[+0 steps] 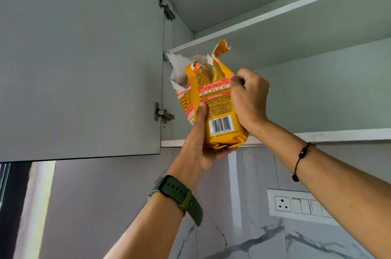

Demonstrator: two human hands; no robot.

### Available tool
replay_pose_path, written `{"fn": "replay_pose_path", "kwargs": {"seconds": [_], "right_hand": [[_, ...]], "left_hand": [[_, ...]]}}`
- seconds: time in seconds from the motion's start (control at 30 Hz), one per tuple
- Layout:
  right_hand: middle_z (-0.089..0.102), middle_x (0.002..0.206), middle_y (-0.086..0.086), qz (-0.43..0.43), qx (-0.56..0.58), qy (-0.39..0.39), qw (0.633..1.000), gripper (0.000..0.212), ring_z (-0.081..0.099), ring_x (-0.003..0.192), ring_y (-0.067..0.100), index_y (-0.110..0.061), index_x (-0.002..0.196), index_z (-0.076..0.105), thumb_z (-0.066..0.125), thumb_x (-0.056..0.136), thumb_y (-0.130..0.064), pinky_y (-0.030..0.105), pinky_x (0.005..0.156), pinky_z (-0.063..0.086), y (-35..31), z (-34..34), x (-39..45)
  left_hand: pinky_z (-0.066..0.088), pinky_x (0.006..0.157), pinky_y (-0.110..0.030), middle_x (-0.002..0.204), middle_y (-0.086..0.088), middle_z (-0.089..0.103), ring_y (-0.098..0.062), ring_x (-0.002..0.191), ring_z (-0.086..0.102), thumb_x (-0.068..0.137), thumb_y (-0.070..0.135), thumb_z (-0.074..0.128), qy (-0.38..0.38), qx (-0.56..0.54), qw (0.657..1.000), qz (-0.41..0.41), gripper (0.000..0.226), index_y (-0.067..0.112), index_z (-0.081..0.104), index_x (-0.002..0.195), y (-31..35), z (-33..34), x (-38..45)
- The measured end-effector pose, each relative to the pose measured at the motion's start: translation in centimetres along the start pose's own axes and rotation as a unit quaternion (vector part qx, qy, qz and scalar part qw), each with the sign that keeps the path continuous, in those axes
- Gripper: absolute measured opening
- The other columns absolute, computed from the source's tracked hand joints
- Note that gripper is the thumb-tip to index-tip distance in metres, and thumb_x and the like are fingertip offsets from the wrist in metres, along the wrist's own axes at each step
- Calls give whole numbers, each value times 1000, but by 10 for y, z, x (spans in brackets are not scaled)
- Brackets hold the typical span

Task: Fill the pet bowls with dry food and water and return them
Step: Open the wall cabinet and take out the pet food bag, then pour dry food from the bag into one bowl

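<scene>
A yellow dry pet food bag with a torn-open top and a barcode on its back is held up in front of an open wall cabinet. My left hand grips the bag from below, thumb on its back face. My right hand grips the bag's right side near the top. The bag's base sits just above the lower cabinet shelf. No pet bowls are in view.
The grey cabinet door stands open to the left, with two hinges on its edge. An upper shelf crosses the cabinet above the bag. A white socket and switch panel is on the marble wall below right.
</scene>
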State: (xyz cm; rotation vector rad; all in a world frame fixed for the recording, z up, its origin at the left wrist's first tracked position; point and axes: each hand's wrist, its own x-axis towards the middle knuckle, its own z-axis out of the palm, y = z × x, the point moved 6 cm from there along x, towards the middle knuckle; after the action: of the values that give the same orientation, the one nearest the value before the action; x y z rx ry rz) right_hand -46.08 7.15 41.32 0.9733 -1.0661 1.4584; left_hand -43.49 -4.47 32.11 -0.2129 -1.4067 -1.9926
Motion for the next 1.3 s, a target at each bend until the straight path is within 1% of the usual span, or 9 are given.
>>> {"fn": "replay_pose_path", "kwargs": {"seconds": [0.27, 0.43, 0.6, 0.67, 0.73, 0.87, 0.97, 1.13, 1.3], "right_hand": [[36, 50, 5, -44, 41, -20, 998, 34, 33, 50, 18, -10, 57, 35, 50, 87, -10, 40, 50, 28, -29, -46, -39], [31, 49, -5, -6, 64, -68, 996, 34, 31, 49, 12, -12, 58, 34, 49, 88, -11, 31, 46, 26, -9, -72, -101], [34, 52, -12, 51, 65, -141, 987, 31, 36, 48, 5, -15, 61, 37, 50, 89, -13, 20, 47, 29, 20, -107, -183], [35, 53, -14, 73, 78, -172, 979, 30, 39, 48, 4, -17, 62, 38, 49, 90, -21, 14, 47, 29, 28, -123, -217], [39, 54, -13, 102, 80, -193, 973, 31, 42, 50, 5, -15, 62, 41, 46, 90, -28, 16, 47, 32, 34, -144, -251], [49, 60, -9, 154, 64, -236, 957, 29, 50, 57, 8, -12, 66, 46, 46, 91, -29, 14, 51, 39, 40, -189, -320], [58, 64, -1, 191, 40, -264, 945, 38, 54, 59, 9, -3, 69, 53, 46, 92, -32, 19, 52, 44, 44, -225, -371], [69, 81, 1, 261, 23, -299, 918, 53, 63, 75, 7, -1, 78, 63, 39, 96, -44, 28, 63, 54, 47, -265, -442], [69, 106, 1, 244, 0, -309, 919, 27, 64, 98, 9, -10, 84, 59, 44, 96, -29, 28, 80, 56, 45, -287, -475]], "left_hand": [[58, 71, -44, 90, -8, 76, -26, 73, 73, 76, 64, 53, -14, -20, 999, -22, 55, 20, 66, 106, -23, 3, -57], [54, 81, -48, 91, -11, 75, -27, 71, 73, 63, 63, 55, 10, -36, 996, -80, 64, 18, 65, 108, -79, -11, -100], [55, 50, -33, 93, -14, 74, -28, 69, 72, 74, 72, 36, 39, -55, 986, -154, 72, 17, 66, 111, -157, -32, -145], [57, 57, -38, 100, -17, 73, -32, 78, 72, 71, 74, 34, 54, -63, 980, -183, 77, 17, 65, 113, -192, -38, -166], [58, 68, -44, 105, -18, 72, -33, 84, 72, 69, 73, 34, 86, -66, 973, -201, 77, 17, 65, 112, -223, -45, -191], [53, 82, -46, 103, -12, 73, -28, 87, 72, 69, 71, 33, 141, -40, 963, -228, 73, 20, 66, 111, -277, -57, -242], [53, 80, -44, 103, -11, 74, -26, 88, 72, 68, 71, 35, 180, -34, 946, -266, 74, 20, 63, 114, -320, -70, -282], [50, 89, -48, 109, -13, 72, -31, 96, 70, 71, 72, 32, 186, -32, 922, -337, 77, 20, 61, 120, -381, -82, -337], [52, 82, -43, 103, -13, 73, -28, 88, 72, 76, 69, 33, 188, -10, 900, -393, 73, 16, 63, 116, -414, -98, -354]]}}
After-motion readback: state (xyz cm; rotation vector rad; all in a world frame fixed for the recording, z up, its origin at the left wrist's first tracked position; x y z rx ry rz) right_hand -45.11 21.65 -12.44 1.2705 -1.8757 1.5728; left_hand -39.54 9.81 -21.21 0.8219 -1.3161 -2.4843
